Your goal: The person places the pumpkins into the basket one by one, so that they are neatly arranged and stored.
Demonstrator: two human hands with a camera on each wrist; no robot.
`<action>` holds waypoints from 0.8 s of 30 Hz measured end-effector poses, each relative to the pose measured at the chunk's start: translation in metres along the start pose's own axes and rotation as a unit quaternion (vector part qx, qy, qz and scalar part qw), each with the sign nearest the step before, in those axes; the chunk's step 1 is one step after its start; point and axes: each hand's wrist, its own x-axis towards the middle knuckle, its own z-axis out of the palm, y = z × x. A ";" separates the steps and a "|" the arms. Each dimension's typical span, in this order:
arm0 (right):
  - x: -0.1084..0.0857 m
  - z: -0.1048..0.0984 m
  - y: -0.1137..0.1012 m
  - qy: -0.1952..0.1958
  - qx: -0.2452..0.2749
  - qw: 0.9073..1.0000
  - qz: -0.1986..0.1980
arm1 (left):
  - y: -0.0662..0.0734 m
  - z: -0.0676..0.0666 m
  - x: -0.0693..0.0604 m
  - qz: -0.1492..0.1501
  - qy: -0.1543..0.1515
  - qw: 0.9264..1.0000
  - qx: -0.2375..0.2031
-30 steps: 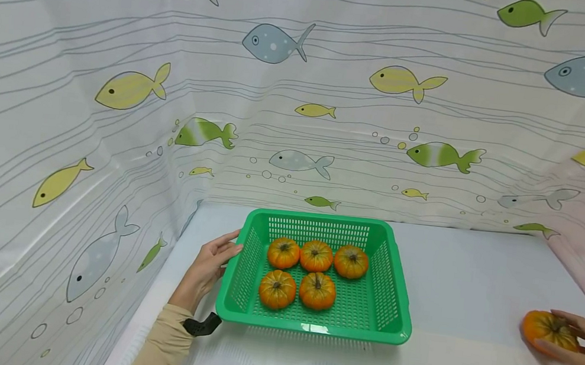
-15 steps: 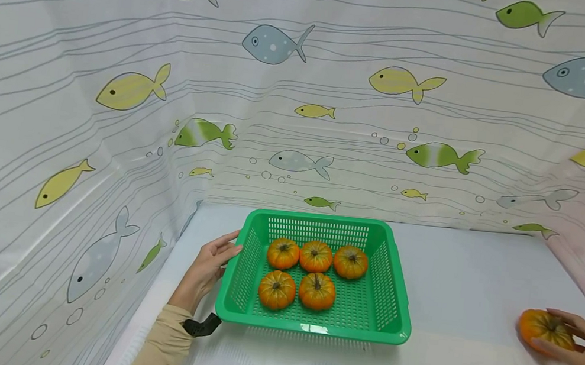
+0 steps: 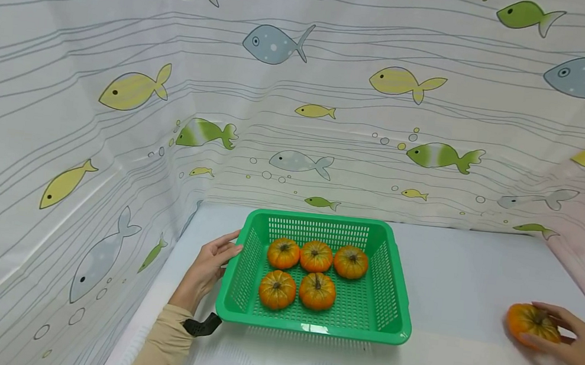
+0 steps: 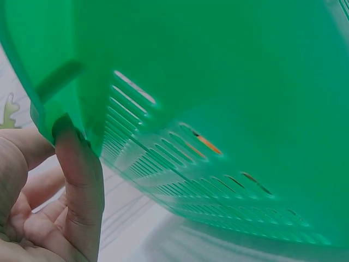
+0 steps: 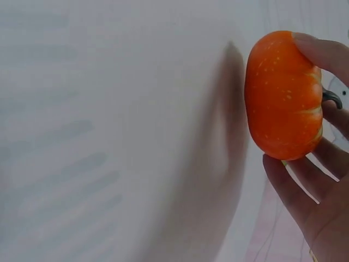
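My left hand (image 3: 207, 267) grips the left rim of a green plastic basket (image 3: 314, 327), thumb and fingers pinching its edge, as the left wrist view also shows on the basket wall (image 4: 229, 76). Inside the basket sit several small orange pumpkins, among them a front one (image 3: 317, 291) and a back right one (image 3: 350, 262). Off to the right, my right hand (image 3: 578, 343) holds another pumpkin (image 3: 521, 321) between thumb and fingers. The right wrist view shows that pumpkin (image 5: 283, 98) close to the white surface, its dark stem toward the palm. Whether it touches the surface I cannot tell.
A white table (image 3: 458, 283) carries the basket, with table surface between it and my right hand. Behind and at both sides hangs a white sheet (image 3: 350, 147) printed with fish and wavy lines. The sheet's left side (image 3: 126, 189) runs close by my left arm.
My right hand has moved a little to the left with the pumpkin, toward the basket. The left hand and the basket have stayed in place.
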 end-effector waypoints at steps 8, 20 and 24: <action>0.003 0.000 -0.010 -0.006 0.008 0.999 -0.044 | -0.001 0.000 0.000 0.001 -0.001 1.000 -0.003; 0.014 0.002 -0.047 -0.040 0.003 0.995 -0.089 | -0.001 0.000 0.000 0.002 -0.005 1.000 -0.008; 0.017 0.002 -0.060 -0.052 -0.001 0.994 -0.093 | -0.001 0.000 0.000 0.004 -0.005 1.000 -0.008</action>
